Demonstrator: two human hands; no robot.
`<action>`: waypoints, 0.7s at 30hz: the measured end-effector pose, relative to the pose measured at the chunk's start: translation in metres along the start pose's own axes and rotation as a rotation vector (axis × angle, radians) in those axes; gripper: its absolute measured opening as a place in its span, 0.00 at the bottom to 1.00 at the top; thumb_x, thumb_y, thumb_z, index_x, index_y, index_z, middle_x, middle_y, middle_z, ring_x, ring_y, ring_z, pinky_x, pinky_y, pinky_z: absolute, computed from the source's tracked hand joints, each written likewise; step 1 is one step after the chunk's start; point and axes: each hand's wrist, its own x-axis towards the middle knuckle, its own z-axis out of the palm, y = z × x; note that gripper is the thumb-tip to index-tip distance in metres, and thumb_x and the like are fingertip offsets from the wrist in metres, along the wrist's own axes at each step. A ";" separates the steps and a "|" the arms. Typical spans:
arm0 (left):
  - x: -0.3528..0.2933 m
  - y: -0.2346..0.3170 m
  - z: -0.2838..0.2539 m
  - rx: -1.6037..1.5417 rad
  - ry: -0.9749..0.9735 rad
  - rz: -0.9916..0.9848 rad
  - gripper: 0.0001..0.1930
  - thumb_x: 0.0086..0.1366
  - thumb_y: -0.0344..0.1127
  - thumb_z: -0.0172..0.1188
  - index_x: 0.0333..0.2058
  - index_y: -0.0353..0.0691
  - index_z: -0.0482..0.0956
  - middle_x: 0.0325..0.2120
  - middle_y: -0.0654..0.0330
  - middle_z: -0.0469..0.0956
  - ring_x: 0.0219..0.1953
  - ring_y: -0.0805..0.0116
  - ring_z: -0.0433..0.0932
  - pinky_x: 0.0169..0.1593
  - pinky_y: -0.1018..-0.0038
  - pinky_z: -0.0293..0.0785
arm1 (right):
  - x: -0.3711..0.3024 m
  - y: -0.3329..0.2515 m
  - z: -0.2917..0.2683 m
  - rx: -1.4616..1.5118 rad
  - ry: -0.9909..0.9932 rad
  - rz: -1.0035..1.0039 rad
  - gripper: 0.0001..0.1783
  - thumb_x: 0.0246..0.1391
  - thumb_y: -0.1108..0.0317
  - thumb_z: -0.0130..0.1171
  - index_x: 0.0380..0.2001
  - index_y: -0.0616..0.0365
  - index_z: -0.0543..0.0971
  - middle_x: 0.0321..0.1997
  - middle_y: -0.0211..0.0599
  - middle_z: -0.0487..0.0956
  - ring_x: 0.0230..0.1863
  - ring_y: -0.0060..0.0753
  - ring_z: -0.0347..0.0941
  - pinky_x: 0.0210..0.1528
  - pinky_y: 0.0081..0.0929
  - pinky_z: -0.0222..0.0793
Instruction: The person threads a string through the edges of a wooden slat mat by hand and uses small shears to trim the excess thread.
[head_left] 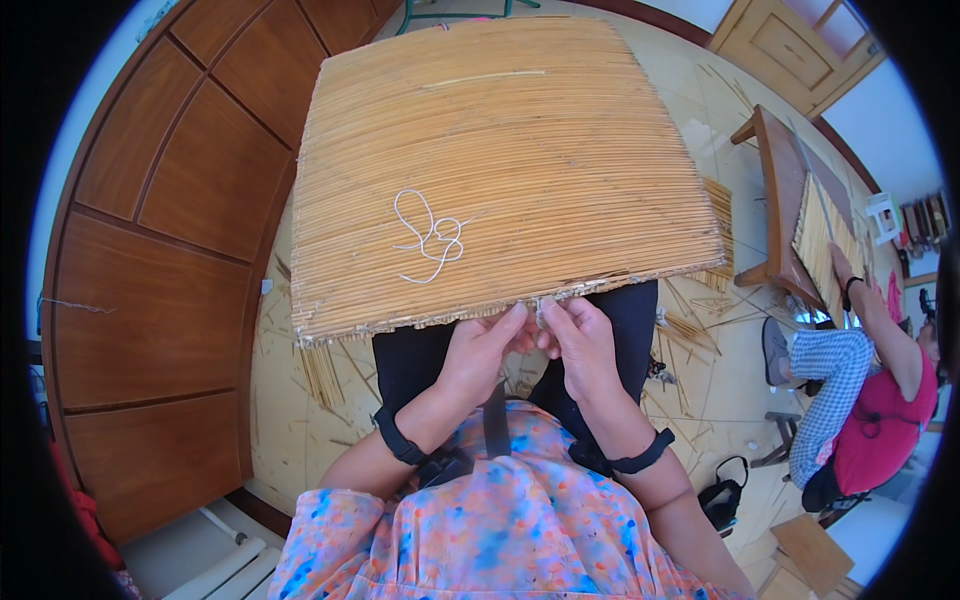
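Tan reed mat (520,170), fingers (512,320) at near edge, stick-littered floor (735,355) alongside

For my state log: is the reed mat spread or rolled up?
Spread: the mat lies broad and flat, its parallel strips side by side, white thread loose on top.

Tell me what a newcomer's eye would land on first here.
Most likely the big straw-coloured mat filling the upper middle, with loose white string lying on it. Below, the left hand and right hand sit close together at its near edge. At far right is a co-worker in a red top.
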 end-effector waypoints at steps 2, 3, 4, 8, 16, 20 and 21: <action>-0.002 0.001 -0.004 0.002 -0.005 -0.002 0.10 0.64 0.37 0.52 0.37 0.37 0.76 0.30 0.63 0.77 0.30 0.76 0.74 0.33 0.78 0.71 | 0.003 -0.001 0.003 0.008 -0.010 0.002 0.11 0.52 0.64 0.58 0.30 0.63 0.75 0.23 0.29 0.75 0.20 0.14 0.66 0.20 0.12 0.59; -0.003 0.002 -0.005 0.011 0.001 -0.004 0.10 0.64 0.37 0.52 0.37 0.37 0.76 0.30 0.62 0.77 0.30 0.76 0.74 0.33 0.78 0.71 | 0.004 -0.001 0.004 0.015 -0.021 0.005 0.13 0.50 0.63 0.60 0.29 0.65 0.76 0.22 0.29 0.76 0.20 0.14 0.65 0.22 0.13 0.60; -0.004 0.002 -0.006 0.020 0.007 -0.007 0.10 0.63 0.36 0.53 0.37 0.36 0.76 0.31 0.61 0.77 0.29 0.76 0.74 0.33 0.78 0.72 | 0.005 -0.002 0.004 0.015 -0.020 0.004 0.13 0.50 0.63 0.60 0.29 0.65 0.76 0.22 0.29 0.76 0.20 0.14 0.65 0.22 0.13 0.60; -0.005 0.006 -0.006 0.049 0.000 0.002 0.10 0.63 0.36 0.53 0.36 0.36 0.76 0.30 0.61 0.77 0.28 0.76 0.74 0.33 0.78 0.72 | 0.007 -0.002 -0.001 -0.073 -0.025 0.024 0.11 0.50 0.64 0.60 0.25 0.62 0.76 0.19 0.28 0.73 0.18 0.14 0.64 0.20 0.12 0.58; -0.005 0.005 -0.007 0.011 -0.015 0.016 0.09 0.62 0.34 0.54 0.38 0.35 0.75 0.29 0.61 0.77 0.26 0.76 0.74 0.32 0.80 0.70 | 0.001 -0.004 -0.009 -0.122 -0.072 0.057 0.11 0.50 0.63 0.60 0.27 0.62 0.77 0.17 0.25 0.71 0.18 0.13 0.62 0.20 0.13 0.55; -0.006 0.008 -0.001 -0.020 -0.015 0.020 0.09 0.62 0.33 0.54 0.39 0.35 0.75 0.29 0.61 0.77 0.26 0.76 0.73 0.31 0.81 0.69 | -0.003 -0.006 -0.010 -0.118 -0.080 0.043 0.08 0.52 0.66 0.57 0.25 0.59 0.76 0.17 0.25 0.72 0.17 0.12 0.63 0.18 0.10 0.56; -0.006 0.009 -0.001 -0.030 -0.017 0.014 0.09 0.62 0.33 0.55 0.39 0.35 0.75 0.29 0.62 0.77 0.26 0.76 0.73 0.31 0.81 0.69 | -0.003 -0.005 -0.010 -0.113 -0.080 0.030 0.08 0.53 0.66 0.56 0.26 0.60 0.76 0.17 0.25 0.72 0.17 0.12 0.63 0.19 0.09 0.56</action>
